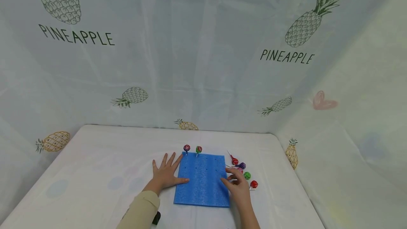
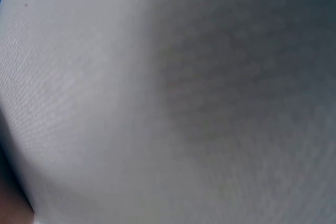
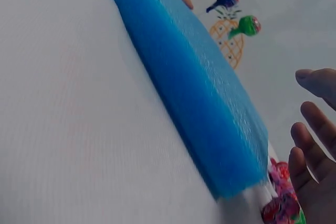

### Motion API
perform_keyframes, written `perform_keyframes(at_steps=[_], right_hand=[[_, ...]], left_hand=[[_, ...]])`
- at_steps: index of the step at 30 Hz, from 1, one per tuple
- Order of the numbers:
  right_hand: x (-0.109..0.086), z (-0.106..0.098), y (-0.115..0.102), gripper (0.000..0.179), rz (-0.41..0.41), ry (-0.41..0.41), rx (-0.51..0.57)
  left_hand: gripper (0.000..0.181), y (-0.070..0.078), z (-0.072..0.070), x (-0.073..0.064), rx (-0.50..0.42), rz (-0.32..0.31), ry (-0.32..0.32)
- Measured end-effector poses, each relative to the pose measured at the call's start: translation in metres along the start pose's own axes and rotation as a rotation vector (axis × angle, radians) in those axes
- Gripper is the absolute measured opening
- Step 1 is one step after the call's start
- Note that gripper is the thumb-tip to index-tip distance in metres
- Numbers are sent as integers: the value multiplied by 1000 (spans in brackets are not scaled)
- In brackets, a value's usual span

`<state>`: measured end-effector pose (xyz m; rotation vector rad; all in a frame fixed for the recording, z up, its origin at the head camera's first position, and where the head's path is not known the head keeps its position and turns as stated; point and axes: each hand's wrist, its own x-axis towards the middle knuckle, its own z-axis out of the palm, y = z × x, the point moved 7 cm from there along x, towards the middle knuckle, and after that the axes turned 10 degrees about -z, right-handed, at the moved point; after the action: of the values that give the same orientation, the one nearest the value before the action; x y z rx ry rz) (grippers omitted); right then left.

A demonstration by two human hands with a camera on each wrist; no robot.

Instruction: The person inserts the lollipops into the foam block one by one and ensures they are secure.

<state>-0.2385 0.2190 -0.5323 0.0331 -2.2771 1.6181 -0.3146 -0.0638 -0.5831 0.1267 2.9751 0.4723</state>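
A thick blue foam slab (image 1: pixel 200 183), dotted with small holes, lies flat. Near its far-left corner stands a purple-and-red lollipop (image 1: pixel 187 147), with a green-and-red lollipop (image 1: pixel 199 149) upright along the same edge; loose wrapped lollipops (image 1: pixel 247 175) lie beside its right edge.

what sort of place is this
Probably a makeshift tabletop booth, perhaps for filming: pineapple-print sheeting hangs behind a white-covered table, which holds a blue board and lollipops.
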Motion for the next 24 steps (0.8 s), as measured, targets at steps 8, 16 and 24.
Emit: perform_keyframes(at_steps=[8,16,24], right_hand=[[-10,-20,6,37,15,23,-111],[-21,-39,15,38,47,28,-219],[-27,-52,24,35,83,-8,-302]], left_hand=[[114,1,-2,-1,-3,9,13],[113,4,-8,-7,-2,10,6],[113,3,-7,-5,-16,17,22]])
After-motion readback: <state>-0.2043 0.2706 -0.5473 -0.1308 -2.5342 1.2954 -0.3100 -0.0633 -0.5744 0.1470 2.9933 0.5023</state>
